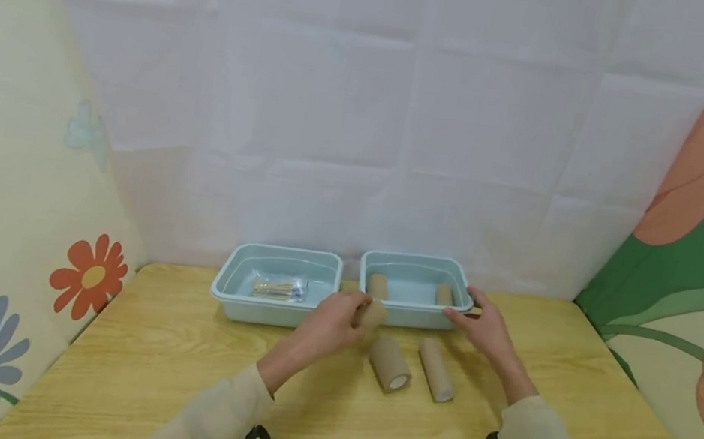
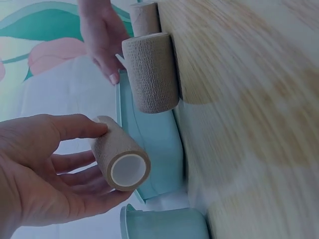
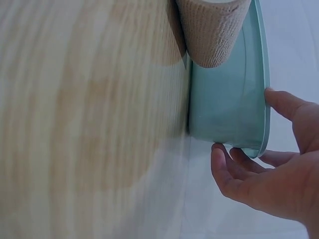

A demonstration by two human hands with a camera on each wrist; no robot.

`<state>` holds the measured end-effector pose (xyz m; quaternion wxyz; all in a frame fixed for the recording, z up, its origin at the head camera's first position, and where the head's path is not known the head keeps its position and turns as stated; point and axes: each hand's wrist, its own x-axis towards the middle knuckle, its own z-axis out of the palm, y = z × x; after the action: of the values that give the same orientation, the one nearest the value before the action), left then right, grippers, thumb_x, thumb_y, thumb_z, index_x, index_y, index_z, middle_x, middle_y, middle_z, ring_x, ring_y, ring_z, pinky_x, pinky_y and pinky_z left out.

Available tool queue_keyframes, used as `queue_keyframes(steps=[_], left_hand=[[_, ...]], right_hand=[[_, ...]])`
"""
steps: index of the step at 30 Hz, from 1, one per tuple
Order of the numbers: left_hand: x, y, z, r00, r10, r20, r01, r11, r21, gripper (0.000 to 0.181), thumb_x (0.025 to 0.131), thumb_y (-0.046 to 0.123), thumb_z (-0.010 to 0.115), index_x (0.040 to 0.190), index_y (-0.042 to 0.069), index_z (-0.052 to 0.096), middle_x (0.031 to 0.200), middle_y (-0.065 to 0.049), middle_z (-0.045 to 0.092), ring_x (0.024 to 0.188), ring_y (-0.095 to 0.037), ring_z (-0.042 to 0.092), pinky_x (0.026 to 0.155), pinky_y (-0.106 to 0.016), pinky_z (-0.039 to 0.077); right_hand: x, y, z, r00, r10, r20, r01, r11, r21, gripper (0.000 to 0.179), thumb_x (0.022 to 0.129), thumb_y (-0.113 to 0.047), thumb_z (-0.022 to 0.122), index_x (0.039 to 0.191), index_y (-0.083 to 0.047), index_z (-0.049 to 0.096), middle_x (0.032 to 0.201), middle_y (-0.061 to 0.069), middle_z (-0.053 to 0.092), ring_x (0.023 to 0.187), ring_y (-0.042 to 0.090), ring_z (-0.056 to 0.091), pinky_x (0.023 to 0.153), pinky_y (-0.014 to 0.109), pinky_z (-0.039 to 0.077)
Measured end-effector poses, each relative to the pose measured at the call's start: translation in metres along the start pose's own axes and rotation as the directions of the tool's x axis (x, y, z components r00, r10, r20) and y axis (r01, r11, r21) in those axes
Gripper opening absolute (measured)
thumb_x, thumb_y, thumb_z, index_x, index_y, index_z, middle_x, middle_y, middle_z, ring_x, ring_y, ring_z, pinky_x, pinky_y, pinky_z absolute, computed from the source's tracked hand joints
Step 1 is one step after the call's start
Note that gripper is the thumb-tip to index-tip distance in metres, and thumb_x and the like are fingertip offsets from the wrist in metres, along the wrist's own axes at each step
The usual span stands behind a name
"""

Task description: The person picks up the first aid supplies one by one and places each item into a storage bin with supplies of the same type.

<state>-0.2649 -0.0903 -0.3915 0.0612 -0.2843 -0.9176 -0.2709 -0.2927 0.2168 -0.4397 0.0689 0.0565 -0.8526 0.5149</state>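
the left hand pinches a tan roll between thumb and fingertips, white core exposed — a hold i judge, from my distant post, suited to round sides that might slip. the right hand wraps a corner of the right tray, thumb on the rim, fingers bent against the outer end wall, probably to steady it. between the two hands, nearer the head camera than their fingertips, a wide roll and a slim roll lie on the table. past the left fingertips, two more rolls sit inside that tray; leftward, the left tray holds a clear packet — perhaps sorted by kind.
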Motion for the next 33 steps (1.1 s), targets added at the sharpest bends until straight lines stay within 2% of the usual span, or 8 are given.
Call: queue_keyframes(steps=[4, 7, 10, 13, 16, 18, 23, 33], left_hand=[[0.0, -0.004, 0.001, 1.0, 0.026, 0.007, -0.025, 0.995, -0.093, 0.047, 0.088, 0.001, 0.072, 0.133, -0.004, 0.06, 0.116, -0.018, 0.068, 0.099, -0.027, 0.066, 0.079, -0.039, 0.057], [0.001, -0.008, 0.0, 1.0, 0.017, 0.005, -0.016, 0.987, -0.162, 0.048, 0.088, 0.003, 0.071, 0.134, -0.003, 0.06, 0.116, -0.019, 0.069, 0.101, -0.029, 0.068, 0.081, -0.04, 0.058], [0.001, -0.011, -0.003, 1.0, -0.026, -0.005, 0.024, 0.968, -0.248, 0.049, 0.09, 0.006, 0.072, 0.136, -0.002, 0.06, 0.116, -0.018, 0.068, 0.101, -0.032, 0.068, 0.081, -0.041, 0.058], [0.002, -0.014, -0.006, 0.997, -0.077, -0.023, 0.065, 0.94, -0.335, 0.05, 0.09, 0.008, 0.075, 0.137, 0.0, 0.06, 0.116, -0.017, 0.068, 0.101, -0.033, 0.068, 0.08, -0.042, 0.059], [0.003, -0.016, -0.008, 0.994, -0.104, -0.04, 0.08, 0.917, -0.391, 0.051, 0.089, 0.007, 0.078, 0.136, -0.001, 0.061, 0.115, -0.016, 0.068, 0.1, -0.034, 0.069, 0.079, -0.04, 0.059], [0.003, -0.015, -0.008, 0.992, -0.112, -0.057, 0.079, 0.911, -0.404, 0.051, 0.088, 0.006, 0.078, 0.135, -0.002, 0.06, 0.114, -0.016, 0.068, 0.098, -0.033, 0.07, 0.077, -0.039, 0.06], [0.004, -0.015, -0.005, 0.986, -0.124, -0.109, 0.072, 0.917, -0.391, 0.049, 0.087, 0.008, 0.08, 0.131, -0.004, 0.062, 0.11, -0.017, 0.07, 0.094, -0.032, 0.071, 0.074, -0.037, 0.06], [0.013, -0.014, 0.004, 0.989, -0.098, -0.107, 0.047, 0.914, -0.402, 0.049, 0.089, 0.015, 0.079, 0.13, -0.005, 0.061, 0.109, -0.019, 0.07, 0.094, -0.031, 0.071, 0.072, -0.036, 0.06]], right_hand=[[-0.002, 0.002, 0.002, 1.0, 0.004, -0.012, -0.004, 1.0, -0.003, 0.078, 0.098, -0.028, 0.072, 0.157, 0.001, 0.031, 0.153, 0.029, 0.037, 0.126, 0.048, 0.052, 0.097, 0.052, 0.051], [-0.002, 0.003, 0.003, 1.0, 0.004, -0.016, -0.004, 1.0, -0.009, 0.077, 0.097, -0.028, 0.073, 0.156, 0.002, 0.033, 0.152, 0.03, 0.038, 0.124, 0.049, 0.053, 0.096, 0.051, 0.052], [-0.001, 0.001, 0.005, 1.0, 0.0, -0.012, 0.0, 1.0, 0.001, 0.077, 0.097, -0.029, 0.074, 0.156, 0.001, 0.034, 0.152, 0.028, 0.039, 0.124, 0.047, 0.054, 0.095, 0.051, 0.053], [0.001, -0.001, 0.007, 1.0, -0.011, -0.005, 0.011, 1.0, 0.01, 0.078, 0.096, -0.03, 0.074, 0.157, -0.001, 0.035, 0.152, 0.027, 0.039, 0.124, 0.046, 0.055, 0.095, 0.051, 0.053], [0.002, -0.001, 0.007, 1.0, -0.009, -0.004, 0.009, 1.0, 0.016, 0.077, 0.096, -0.028, 0.075, 0.157, -0.002, 0.035, 0.152, 0.026, 0.039, 0.123, 0.046, 0.055, 0.095, 0.051, 0.053], [0.002, -0.001, 0.007, 1.0, -0.005, -0.003, 0.005, 1.0, 0.02, 0.076, 0.096, -0.026, 0.075, 0.156, -0.001, 0.035, 0.152, 0.026, 0.039, 0.123, 0.046, 0.055, 0.095, 0.051, 0.053], [0.001, -0.002, 0.008, 1.0, -0.005, -0.002, 0.005, 1.0, 0.02, 0.077, 0.096, -0.026, 0.075, 0.156, -0.001, 0.035, 0.151, 0.027, 0.04, 0.123, 0.046, 0.055, 0.095, 0.05, 0.053], [-0.002, 0.001, -0.001, 1.0, -0.012, -0.005, 0.012, 1.0, -0.017, 0.076, 0.096, -0.029, 0.074, 0.156, -0.001, 0.036, 0.151, 0.027, 0.04, 0.123, 0.047, 0.055, 0.094, 0.052, 0.053]])
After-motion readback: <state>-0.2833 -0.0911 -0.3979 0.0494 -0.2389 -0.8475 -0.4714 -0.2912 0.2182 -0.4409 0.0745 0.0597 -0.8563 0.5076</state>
